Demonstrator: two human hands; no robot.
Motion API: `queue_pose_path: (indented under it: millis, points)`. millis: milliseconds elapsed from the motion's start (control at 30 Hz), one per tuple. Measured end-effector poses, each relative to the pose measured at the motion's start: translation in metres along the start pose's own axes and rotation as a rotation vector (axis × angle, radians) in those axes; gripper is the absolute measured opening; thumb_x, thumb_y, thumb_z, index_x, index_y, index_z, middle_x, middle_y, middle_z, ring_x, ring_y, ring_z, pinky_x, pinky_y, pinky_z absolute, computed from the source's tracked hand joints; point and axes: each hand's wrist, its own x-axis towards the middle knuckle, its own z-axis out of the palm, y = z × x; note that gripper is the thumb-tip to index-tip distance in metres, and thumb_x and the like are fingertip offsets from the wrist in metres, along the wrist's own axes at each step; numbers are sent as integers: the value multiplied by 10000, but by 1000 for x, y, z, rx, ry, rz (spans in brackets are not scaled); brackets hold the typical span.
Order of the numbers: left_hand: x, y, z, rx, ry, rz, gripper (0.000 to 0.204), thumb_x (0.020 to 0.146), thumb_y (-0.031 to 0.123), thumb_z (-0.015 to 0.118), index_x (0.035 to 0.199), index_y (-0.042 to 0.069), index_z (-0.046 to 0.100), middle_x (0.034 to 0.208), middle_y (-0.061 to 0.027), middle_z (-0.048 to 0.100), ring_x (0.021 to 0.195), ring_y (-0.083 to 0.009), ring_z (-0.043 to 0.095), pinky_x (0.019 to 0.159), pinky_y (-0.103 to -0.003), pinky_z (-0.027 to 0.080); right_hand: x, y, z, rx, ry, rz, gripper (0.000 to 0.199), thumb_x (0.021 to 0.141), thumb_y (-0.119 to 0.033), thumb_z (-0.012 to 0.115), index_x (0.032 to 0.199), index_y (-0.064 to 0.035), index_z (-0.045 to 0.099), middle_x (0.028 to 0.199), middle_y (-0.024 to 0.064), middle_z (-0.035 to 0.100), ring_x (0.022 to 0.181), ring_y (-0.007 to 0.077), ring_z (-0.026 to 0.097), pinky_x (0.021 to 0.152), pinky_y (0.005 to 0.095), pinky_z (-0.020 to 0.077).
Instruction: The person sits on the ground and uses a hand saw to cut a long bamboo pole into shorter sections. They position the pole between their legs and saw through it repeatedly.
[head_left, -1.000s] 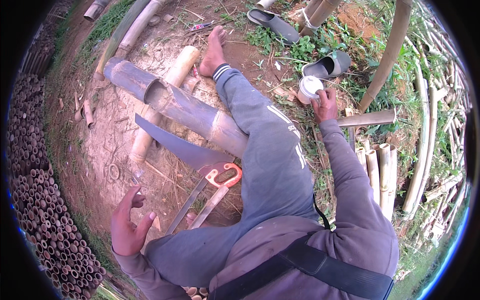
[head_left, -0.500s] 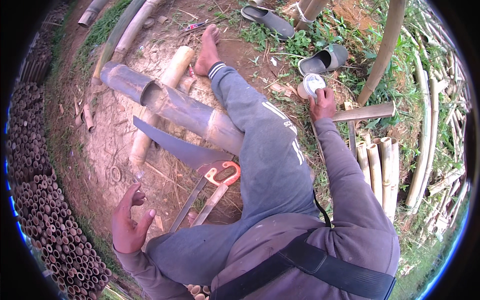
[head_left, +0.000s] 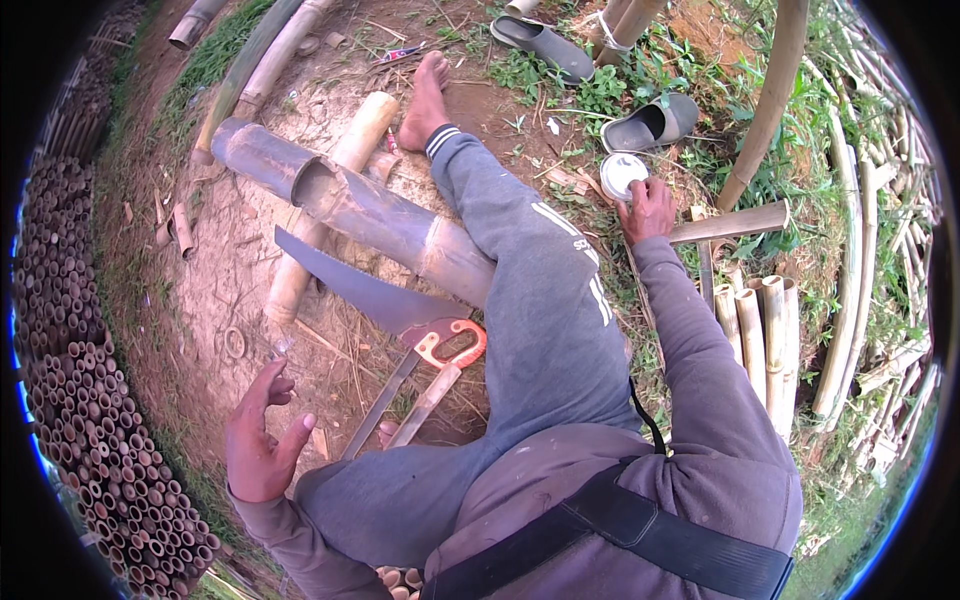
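Observation:
My right hand (head_left: 648, 208) reaches out to the right and grips a small round white container (head_left: 622, 173) on the grass. My left hand (head_left: 260, 445) hovers open above the dirt at the lower left, fingers spread, holding nothing. A hand saw (head_left: 385, 302) with a dark blade and orange handle lies on the ground beside my grey-trousered leg (head_left: 530, 290). A thick split bamboo trunk (head_left: 345, 200) lies under that leg, running up to the left. My bare foot (head_left: 425, 100) rests on the soil beyond it.
Stacks of cut bamboo tubes (head_left: 70, 400) line the left edge. Short bamboo pieces (head_left: 755, 325) stand at the right beside a wooden stick (head_left: 730, 225). Two grey slippers (head_left: 650, 122) lie on the grass at the top. Two flat blades (head_left: 405, 405) lie near the saw.
My right hand stays on the white container, which sits slightly more under my fingers. My left hand has lifted a little and opened its fingers wider.

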Motion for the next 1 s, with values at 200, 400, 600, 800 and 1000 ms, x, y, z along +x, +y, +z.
queue_pose_path:
  millis: [200, 400, 600, 800, 1000]
  points:
    - [-3, 0, -1, 0, 0, -3, 704, 835, 123, 822, 1475, 21, 547, 1186, -198, 708, 1020, -270, 679, 936, -394, 539, 8, 22, -1, -28, 100, 25, 381, 828, -240, 819, 1127, -143, 603, 1139, 76, 586, 1075, 283, 604, 870, 460, 480]
    - [-2, 1, 0, 4, 5, 9, 715, 831, 119, 826, 1481, 31, 543, 1181, -194, 712, 1022, -270, 685, 933, -397, 545, 22, 25, -7, -153, -11, 236, 358, 859, -257, 786, 1139, -133, 600, 1155, 79, 590, 1120, 287, 619, 915, 483, 496]
    - [-3, 3, -2, 5, -11, -12, 705, 839, 93, 780, 1496, 32, 533, 1172, -152, 711, 1040, -234, 660, 962, -379, 524, 25, 16, -11, -138, -104, 322, 409, 847, -263, 787, 1173, -122, 584, 1187, 107, 574, 1163, 310, 608, 940, 510, 499]
    - [-4, 1, -2, -2, 4, -2, 719, 831, 135, 808, 1488, 26, 538, 1175, -169, 714, 1037, -251, 676, 955, -383, 531, 23, 15, -14, -117, -85, 299, 453, 828, -275, 806, 1189, -119, 580, 1203, 118, 562, 1187, 320, 591, 947, 505, 500]
    - [-5, 1, -4, 26, 3, 56, 711, 829, 168, 837, 1464, 25, 552, 1167, -204, 719, 1017, -292, 704, 922, -397, 556, 23, 19, -13, -68, -87, 256, 524, 815, -299, 828, 1244, -124, 583, 1234, 137, 546, 1200, 343, 573, 949, 507, 499]
